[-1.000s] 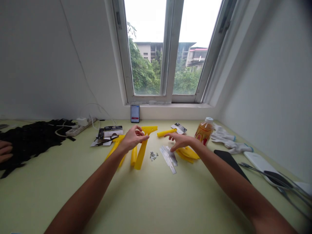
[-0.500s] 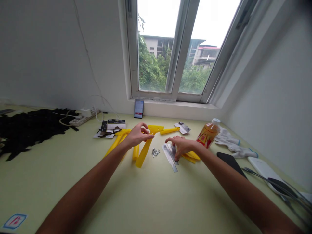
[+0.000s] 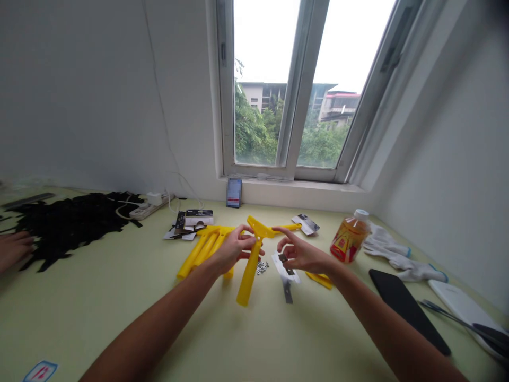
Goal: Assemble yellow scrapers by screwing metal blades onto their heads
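My left hand (image 3: 234, 248) grips a yellow plastic scraper handle (image 3: 248, 273) near its wide head, with the grip end tilted down towards me. Just to its right is my right hand (image 3: 301, 254), index finger stretched to the scraper's head. Its thumb and other fingers close on a dark thin metal blade (image 3: 290, 272), partly hidden by the thumb. Below it more flat metal blades (image 3: 288, 294) lie on the table. A small heap of screws and nuts (image 3: 261, 267) sits between the hands. More yellow scraper handles (image 3: 199, 254) lie behind my left forearm.
Yellow pieces (image 3: 320, 279) lie beside my right wrist. Further right stand a drink bottle (image 3: 349, 236), white gloves (image 3: 389, 252) and a black phone-like slab (image 3: 409, 310). Card packaging (image 3: 191, 223) and a black pile (image 3: 79, 223) lie left, where another person's hand (image 3: 16, 249) reaches in.
My left hand has turned the scraper handle so its head faces me more. My right hand has risen off the blades and moved towards the scraper. Another person's hand has appeared at left.
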A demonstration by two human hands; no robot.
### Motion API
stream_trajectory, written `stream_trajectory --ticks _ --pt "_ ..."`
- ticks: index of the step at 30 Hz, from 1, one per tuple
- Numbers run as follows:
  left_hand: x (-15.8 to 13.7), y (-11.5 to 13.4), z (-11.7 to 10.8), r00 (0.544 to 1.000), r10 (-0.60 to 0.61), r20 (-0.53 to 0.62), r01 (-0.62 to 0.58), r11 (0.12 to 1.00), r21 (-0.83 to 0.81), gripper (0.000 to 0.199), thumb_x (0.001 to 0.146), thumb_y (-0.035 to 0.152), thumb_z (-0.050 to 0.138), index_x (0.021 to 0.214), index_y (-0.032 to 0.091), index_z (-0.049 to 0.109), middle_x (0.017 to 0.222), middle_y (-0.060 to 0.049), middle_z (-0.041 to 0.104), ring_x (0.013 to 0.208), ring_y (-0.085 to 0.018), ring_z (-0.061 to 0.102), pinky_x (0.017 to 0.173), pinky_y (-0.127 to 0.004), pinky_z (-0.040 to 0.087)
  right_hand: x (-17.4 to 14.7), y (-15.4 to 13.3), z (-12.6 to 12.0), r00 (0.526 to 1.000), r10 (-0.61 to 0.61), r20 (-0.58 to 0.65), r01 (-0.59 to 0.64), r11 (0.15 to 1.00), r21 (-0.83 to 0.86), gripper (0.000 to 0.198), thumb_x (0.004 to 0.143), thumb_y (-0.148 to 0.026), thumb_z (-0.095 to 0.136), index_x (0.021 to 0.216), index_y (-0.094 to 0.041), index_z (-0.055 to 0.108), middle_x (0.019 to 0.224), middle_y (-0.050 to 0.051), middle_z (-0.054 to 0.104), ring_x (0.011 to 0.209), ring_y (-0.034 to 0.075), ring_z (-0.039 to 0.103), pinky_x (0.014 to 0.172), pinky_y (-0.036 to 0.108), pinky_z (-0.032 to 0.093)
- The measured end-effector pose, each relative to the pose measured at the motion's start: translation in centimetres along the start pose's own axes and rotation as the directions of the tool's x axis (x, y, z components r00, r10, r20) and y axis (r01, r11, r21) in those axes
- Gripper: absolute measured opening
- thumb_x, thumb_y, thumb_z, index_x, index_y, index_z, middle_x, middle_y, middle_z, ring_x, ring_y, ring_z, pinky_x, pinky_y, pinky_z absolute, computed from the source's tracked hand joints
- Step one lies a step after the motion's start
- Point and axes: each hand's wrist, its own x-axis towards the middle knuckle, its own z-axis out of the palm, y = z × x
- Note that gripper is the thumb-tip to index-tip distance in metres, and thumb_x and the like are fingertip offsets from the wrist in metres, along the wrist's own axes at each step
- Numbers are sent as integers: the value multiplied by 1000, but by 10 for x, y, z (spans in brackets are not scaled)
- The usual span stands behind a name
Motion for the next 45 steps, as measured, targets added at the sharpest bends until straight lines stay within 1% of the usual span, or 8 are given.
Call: stream_trajectory --ticks 4,9,16,23,31,34,37,45 --pt "-14 -24 12 996 -29 -85 20 994 -104 33 76 32 62 100 20 43 84 -5 63 60 -17 64 50 -29 52 -8 -29 -7 995 -46 -89 52 996 75 104 71 -12 70 147 -42 5 107 0 49 66 6 52 65 26 50" --pt "-34 -47 32 992 -94 87 104 988 -110 35 77 30 59 107 23 44 84 -2 58 56 -16 61 42 -29 52 -10 -59 -2 998 -46 -40 47 998 45 106 69 -18 74 147 -45 8 128 7 44 66 5 55 63 27 53" --pt "-45 -57 38 990 -5 140 26 989 -147 24 83 29 51 105 23 44 82 0 53 42 -11 53 29 -20 41 5 -44 17 999 33 -28 -32 999 41 102 68 -18 75 146 -43 14 126 8 44 68 6 60 62 25 52" --pt "-49 -53 38 988 3 153 18 991 -133 31 86 35 55 112 23 43 72 4 49 36 -9 49 27 -19 38 9 -46 30 998 -9 -57 13 997 72 100 70 -20 74 147 -43 13 122 6 47 69 7 61 62 25 53" --pt "-50 -54 41 987 16 158 4 992 -127 39 86 36 58 119 19 45 63 6 48 32 -8 47 27 -17 37 7 -48 35 998 -2 -70 2 1000 9 93 73 -22 71 147 -39 17 110 3 56 67 10 60 55 23 50" --pt "-49 -59 38 993 30 111 -15 992 -128 34 84 33 60 111 15 49 63 4 54 32 -8 47 28 -18 40 2 -52 36 996 62 -62 -67 994 -88 88 76 -25 69 148 -31 18 85 -1 64 63 12 59 54 21 45" --pt "-47 -61 36 995 55 89 -43 991 -126 29 81 32 64 99 13 53 64 0 59 35 -10 50 30 -20 43 -1 -56 38 993 102 -68 -111 982 -155 80 80 -27 64 147 -28 21 69 -4 64 59 12 56 51 21 41" --pt "-46 -61 35 996 60 61 -46 977 -210 40 68 35 74 96 13 56 64 -2 59 47 -15 58 33 -21 45 -2 -47 50 991 88 -100 -101 986 -134 73 83 -39 61 145 -27 23 62 -6 58 56 14 55 49 23 41"
